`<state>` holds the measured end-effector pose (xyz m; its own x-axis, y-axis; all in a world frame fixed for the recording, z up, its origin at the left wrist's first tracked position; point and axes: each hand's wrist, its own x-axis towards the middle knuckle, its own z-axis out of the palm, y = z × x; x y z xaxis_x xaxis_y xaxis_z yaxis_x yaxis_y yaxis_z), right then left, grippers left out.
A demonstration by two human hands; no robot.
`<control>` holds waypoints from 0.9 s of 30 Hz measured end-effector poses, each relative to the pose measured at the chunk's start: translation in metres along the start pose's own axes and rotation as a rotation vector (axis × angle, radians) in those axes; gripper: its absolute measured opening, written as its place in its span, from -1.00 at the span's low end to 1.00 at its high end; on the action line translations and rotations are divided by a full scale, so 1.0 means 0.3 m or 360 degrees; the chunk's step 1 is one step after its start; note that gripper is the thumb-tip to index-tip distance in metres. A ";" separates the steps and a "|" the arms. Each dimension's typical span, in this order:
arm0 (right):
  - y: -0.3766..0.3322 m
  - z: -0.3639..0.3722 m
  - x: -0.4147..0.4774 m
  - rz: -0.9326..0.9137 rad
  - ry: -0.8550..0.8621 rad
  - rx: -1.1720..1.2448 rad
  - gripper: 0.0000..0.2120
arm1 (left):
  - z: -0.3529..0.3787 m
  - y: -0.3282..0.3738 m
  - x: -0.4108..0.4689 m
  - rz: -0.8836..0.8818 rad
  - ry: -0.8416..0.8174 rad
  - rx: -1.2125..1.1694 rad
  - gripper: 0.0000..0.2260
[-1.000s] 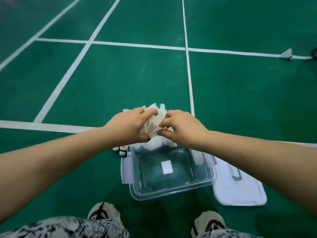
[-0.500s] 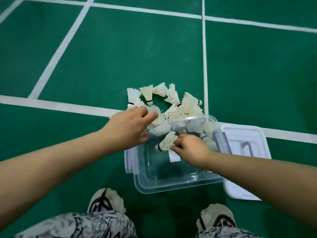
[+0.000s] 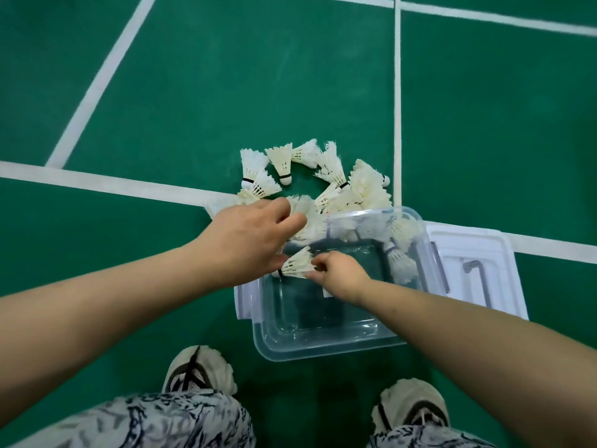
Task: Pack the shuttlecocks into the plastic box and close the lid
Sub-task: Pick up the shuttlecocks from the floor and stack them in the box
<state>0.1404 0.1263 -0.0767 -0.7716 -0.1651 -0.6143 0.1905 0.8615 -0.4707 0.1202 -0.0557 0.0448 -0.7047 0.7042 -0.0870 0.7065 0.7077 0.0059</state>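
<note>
Head view: right hand (image 3: pixel 342 276) pinches 1 shuttlecock (image 3: pixel 297 263) over the open plastic box (image 3: pixel 323 352); left hand (image 3: pixel 248 240) at the pile (image 3: pixel 361 185), grip unclear; lid (image 3: pixel 504 253) beside.

You're standing on green court floor (image 3: pixel 258 92); shuttlecocks (image 3: pixel 365 185) are lying heaped beyond the clear box (image 3: pixel 323 350), white lid (image 3: pixel 513 270) sitting just right of it.

Above the clear rectangular plastic box (image 3: pixel 323 350), the right hand (image 3: pixel 343 277) pinches 1 white feather shuttlecock (image 3: pixel 296 263) by its skirt. The left hand (image 3: pixel 248 240) lies over the heap of white shuttlecocks (image 3: pixel 329 166) on the green court floor (image 3: pixel 226 92); its grip is hidden. The white plastic lid (image 3: pixel 478 247) lies beside the box.
</note>
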 end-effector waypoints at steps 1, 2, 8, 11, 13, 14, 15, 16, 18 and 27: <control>-0.010 -0.034 -0.013 -0.0043 0.0066 -0.0004 -0.65 | -0.001 0.001 0.001 -0.0001 -0.0014 0.0018 -0.65; -0.022 -0.074 -0.031 -0.0088 0.0139 -0.0003 -0.68 | -0.006 0.005 0.001 -0.0008 -0.0036 0.0022 -0.66; -0.117 -0.298 -0.221 -0.0381 0.0464 -0.0226 -0.49 | -0.068 0.079 0.036 -0.0164 -0.0113 0.0102 -0.70; -0.146 -0.329 -0.301 -0.0483 0.0575 -0.0375 -0.55 | -0.109 0.131 0.039 -0.0144 -0.0153 0.0084 -0.66; -0.146 -0.327 -0.332 -0.0575 0.0611 -0.0500 -0.69 | -0.119 0.166 0.036 -0.0144 -0.0170 0.0026 -0.62; -0.141 -0.323 -0.345 -0.0609 0.0621 -0.0554 -0.74 | -0.119 0.180 0.031 -0.0141 -0.0169 -0.0014 -0.62; -0.131 -0.319 -0.354 -0.0619 0.0627 -0.0603 -0.75 | -0.116 0.191 0.023 -0.0127 -0.0154 -0.0060 -0.62; -0.121 -0.315 -0.364 -0.0611 0.0635 -0.0637 -0.75 | -0.106 0.194 0.015 -0.0098 -0.0112 -0.0116 -0.61; -0.099 -0.308 -0.376 -0.0567 0.0645 -0.0659 -0.74 | -0.080 0.192 -0.003 0.0012 -0.0018 -0.0173 -0.51; -0.006 -0.218 -0.259 0.0123 0.0110 -0.0071 -0.72 | 0.015 0.138 0.002 -0.0127 -0.0139 -0.0247 -0.41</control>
<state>0.1604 0.1690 0.0134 -0.7958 -0.0651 -0.6020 0.2252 0.8911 -0.3940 0.1494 -0.0262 0.0405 -0.7451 0.6425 -0.1792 0.6250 0.7663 0.1487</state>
